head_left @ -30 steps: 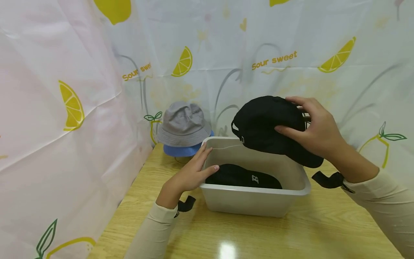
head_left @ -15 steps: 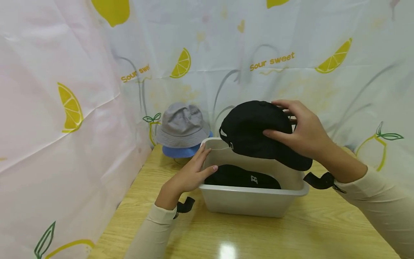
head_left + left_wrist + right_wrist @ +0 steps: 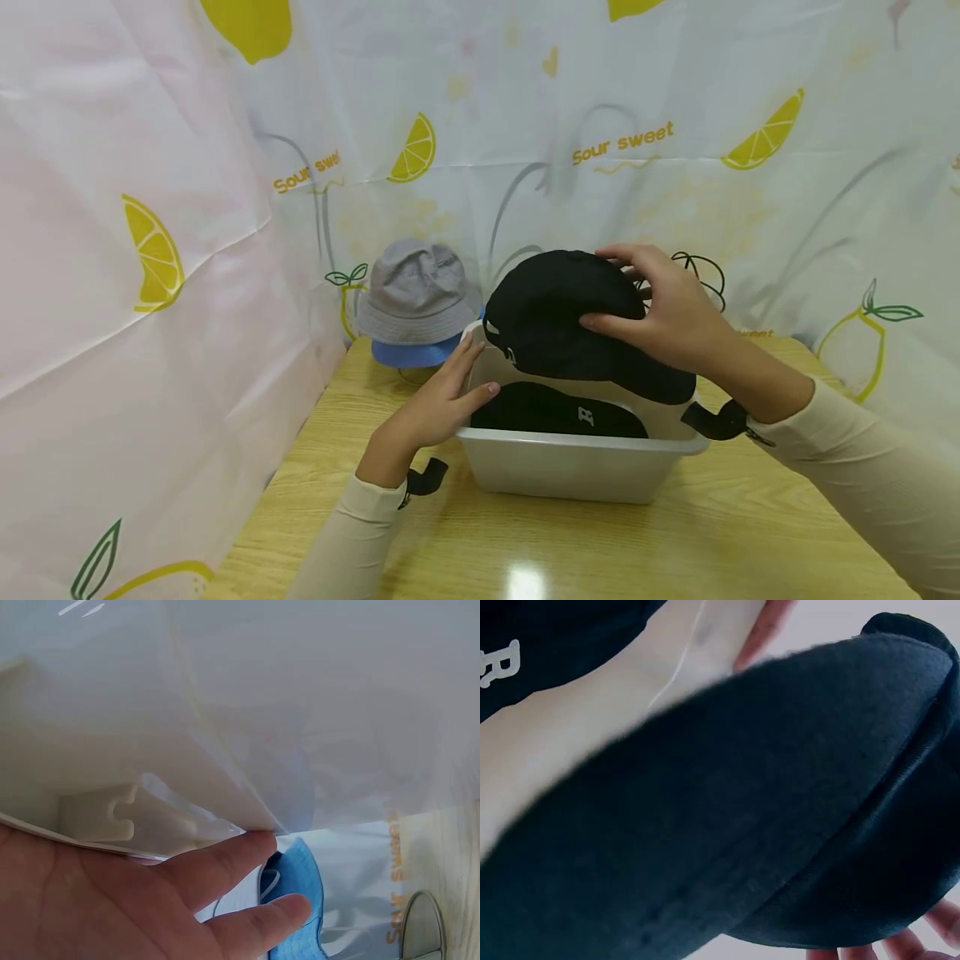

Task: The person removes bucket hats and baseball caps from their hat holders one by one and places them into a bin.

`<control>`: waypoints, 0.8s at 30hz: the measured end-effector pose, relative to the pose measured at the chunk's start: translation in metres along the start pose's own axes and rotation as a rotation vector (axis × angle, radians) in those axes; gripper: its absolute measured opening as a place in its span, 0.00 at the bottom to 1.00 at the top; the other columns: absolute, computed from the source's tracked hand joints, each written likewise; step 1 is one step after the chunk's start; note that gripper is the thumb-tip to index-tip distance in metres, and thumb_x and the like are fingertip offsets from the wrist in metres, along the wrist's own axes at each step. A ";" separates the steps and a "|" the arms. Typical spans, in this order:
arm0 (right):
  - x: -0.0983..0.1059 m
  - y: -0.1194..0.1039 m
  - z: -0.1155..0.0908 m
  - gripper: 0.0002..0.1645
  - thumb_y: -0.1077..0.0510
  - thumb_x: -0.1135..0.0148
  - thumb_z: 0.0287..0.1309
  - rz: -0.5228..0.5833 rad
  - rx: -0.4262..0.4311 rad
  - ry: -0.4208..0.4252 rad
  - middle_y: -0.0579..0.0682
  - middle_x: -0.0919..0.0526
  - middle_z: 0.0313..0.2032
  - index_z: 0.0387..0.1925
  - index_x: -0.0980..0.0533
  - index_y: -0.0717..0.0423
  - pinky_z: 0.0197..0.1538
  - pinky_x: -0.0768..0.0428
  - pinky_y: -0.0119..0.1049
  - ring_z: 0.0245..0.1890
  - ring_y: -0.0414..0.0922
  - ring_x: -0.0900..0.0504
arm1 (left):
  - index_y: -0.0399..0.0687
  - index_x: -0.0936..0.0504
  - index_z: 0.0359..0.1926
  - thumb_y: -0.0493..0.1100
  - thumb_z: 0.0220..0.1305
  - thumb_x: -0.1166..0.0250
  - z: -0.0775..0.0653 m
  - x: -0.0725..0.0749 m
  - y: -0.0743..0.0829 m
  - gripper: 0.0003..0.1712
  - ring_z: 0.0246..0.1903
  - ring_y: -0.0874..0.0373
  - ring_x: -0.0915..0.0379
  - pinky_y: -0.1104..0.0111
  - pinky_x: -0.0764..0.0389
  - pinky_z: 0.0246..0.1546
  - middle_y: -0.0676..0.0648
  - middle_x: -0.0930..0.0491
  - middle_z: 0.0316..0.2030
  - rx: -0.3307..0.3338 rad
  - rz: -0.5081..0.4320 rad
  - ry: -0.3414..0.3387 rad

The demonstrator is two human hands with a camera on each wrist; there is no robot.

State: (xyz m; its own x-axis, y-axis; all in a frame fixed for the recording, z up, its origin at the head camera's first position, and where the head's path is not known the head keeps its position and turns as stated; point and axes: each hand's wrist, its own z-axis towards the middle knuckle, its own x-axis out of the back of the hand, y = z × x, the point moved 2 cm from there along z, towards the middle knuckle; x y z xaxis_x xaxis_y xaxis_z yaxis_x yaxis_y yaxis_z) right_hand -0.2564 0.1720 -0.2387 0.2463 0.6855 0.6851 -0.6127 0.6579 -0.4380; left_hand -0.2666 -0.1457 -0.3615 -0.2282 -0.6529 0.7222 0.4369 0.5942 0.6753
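Observation:
My right hand [image 3: 667, 312] grips a black baseball cap [image 3: 555, 321], thumb on the near side and fingers over the crown. The cap is tilted above a whitish plastic bin [image 3: 562, 467], brim toward the right. In the right wrist view, the held cap [image 3: 705, 802] fills most of the picture. A second black baseball cap [image 3: 536, 407] with a white letter lies in the bin. On the bin's left rim rests my left hand [image 3: 435, 408], its fingers fairly straight; the left wrist view shows fingertips [image 3: 259, 844] against the outer wall.
Behind the bin at the left, a grey bucket hat [image 3: 420, 292] sits over a blue hat [image 3: 412, 354]. Black wire loops [image 3: 701, 275] stand behind my right hand. A lemon-print curtain [image 3: 480, 125] hangs around the wooden table [image 3: 465, 558].
My right hand has carried the held black cap leftward and a little lower over the bin. The left hand stays on the rim, and the cap in the bin has not moved.

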 end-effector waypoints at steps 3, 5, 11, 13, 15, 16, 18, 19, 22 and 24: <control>-0.005 0.001 0.000 0.48 0.44 0.17 0.49 -0.001 -0.010 -0.023 0.50 0.22 0.62 0.70 0.28 0.46 0.57 0.21 0.54 0.54 0.50 0.21 | 0.60 0.56 0.84 0.65 0.77 0.47 0.000 0.000 0.000 0.46 0.83 0.49 0.66 0.43 0.49 0.78 0.48 0.68 0.84 -0.029 -0.025 0.008; -0.009 0.001 0.000 0.48 0.44 0.17 0.49 0.004 -0.014 -0.041 0.51 0.22 0.61 0.70 0.28 0.47 0.57 0.21 0.55 0.54 0.51 0.20 | 0.65 0.58 0.84 0.64 0.78 0.47 0.001 0.000 0.000 0.45 0.83 0.49 0.69 0.43 0.51 0.79 0.51 0.67 0.84 -0.064 -0.029 0.017; -0.017 0.003 -0.001 0.49 0.41 0.19 0.52 0.026 -0.045 -0.100 0.52 0.23 0.62 0.71 0.30 0.46 0.53 0.18 0.54 0.55 0.54 0.19 | 0.73 0.64 0.83 0.62 0.78 0.47 0.005 -0.001 0.000 0.45 0.83 0.47 0.71 0.42 0.56 0.79 0.59 0.65 0.83 -0.170 -0.018 0.055; -0.020 0.004 -0.001 0.49 0.40 0.19 0.52 0.035 -0.062 -0.118 0.51 0.23 0.62 0.72 0.31 0.46 0.52 0.17 0.53 0.55 0.54 0.18 | 0.74 0.66 0.83 0.63 0.78 0.47 0.007 -0.001 0.000 0.46 0.83 0.49 0.70 0.43 0.55 0.79 0.60 0.66 0.83 -0.192 -0.019 0.060; -0.023 0.005 -0.001 0.50 0.40 0.19 0.51 0.040 -0.077 -0.135 0.50 0.23 0.63 0.72 0.31 0.46 0.50 0.16 0.51 0.56 0.54 0.18 | 0.76 0.67 0.82 0.64 0.78 0.47 0.007 0.000 0.001 0.46 0.83 0.53 0.69 0.44 0.54 0.79 0.61 0.66 0.83 -0.204 -0.023 0.061; -0.024 0.006 -0.001 0.50 0.39 0.19 0.51 0.040 -0.083 -0.142 0.49 0.23 0.63 0.72 0.31 0.46 0.50 0.16 0.51 0.56 0.53 0.18 | 0.75 0.67 0.82 0.64 0.78 0.47 0.007 0.000 0.001 0.47 0.83 0.54 0.69 0.44 0.54 0.79 0.61 0.66 0.83 -0.203 -0.023 0.059; -0.027 0.007 -0.002 0.50 0.39 0.20 0.51 0.028 -0.081 -0.156 0.49 0.24 0.64 0.72 0.31 0.44 0.49 0.15 0.51 0.57 0.53 0.18 | 0.72 0.65 0.83 0.65 0.77 0.47 0.006 0.000 0.000 0.47 0.83 0.55 0.69 0.44 0.54 0.79 0.60 0.65 0.83 -0.193 -0.023 0.055; -0.028 0.008 -0.002 0.49 0.39 0.20 0.52 0.023 -0.074 -0.159 0.48 0.24 0.64 0.72 0.31 0.43 0.49 0.15 0.51 0.57 0.53 0.18 | 0.69 0.64 0.83 0.65 0.77 0.47 0.006 0.000 0.001 0.47 0.83 0.55 0.69 0.44 0.54 0.79 0.59 0.64 0.83 -0.185 -0.024 0.052; -0.031 0.011 -0.002 0.47 0.40 0.19 0.51 -0.002 -0.035 -0.159 0.48 0.24 0.65 0.71 0.29 0.40 0.49 0.15 0.51 0.56 0.52 0.17 | 0.61 0.62 0.84 0.65 0.77 0.46 0.004 0.000 0.000 0.48 0.83 0.51 0.67 0.44 0.54 0.79 0.54 0.63 0.83 -0.144 -0.023 0.045; -0.032 0.014 -0.001 0.46 0.41 0.18 0.51 -0.014 -0.001 -0.153 0.48 0.24 0.66 0.70 0.27 0.39 0.50 0.15 0.52 0.56 0.52 0.18 | 0.56 0.62 0.84 0.66 0.76 0.46 0.003 0.001 0.000 0.50 0.83 0.51 0.67 0.44 0.55 0.79 0.51 0.63 0.84 -0.122 -0.026 0.041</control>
State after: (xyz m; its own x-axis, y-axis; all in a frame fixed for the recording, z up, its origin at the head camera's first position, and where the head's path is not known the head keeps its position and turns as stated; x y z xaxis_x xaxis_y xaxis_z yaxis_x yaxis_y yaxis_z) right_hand -0.2720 0.1591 -0.2676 0.1377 0.6205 0.7720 -0.6093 0.6675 -0.4279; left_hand -0.2693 -0.1446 -0.3603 -0.2059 -0.6875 0.6964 0.5348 0.5169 0.6685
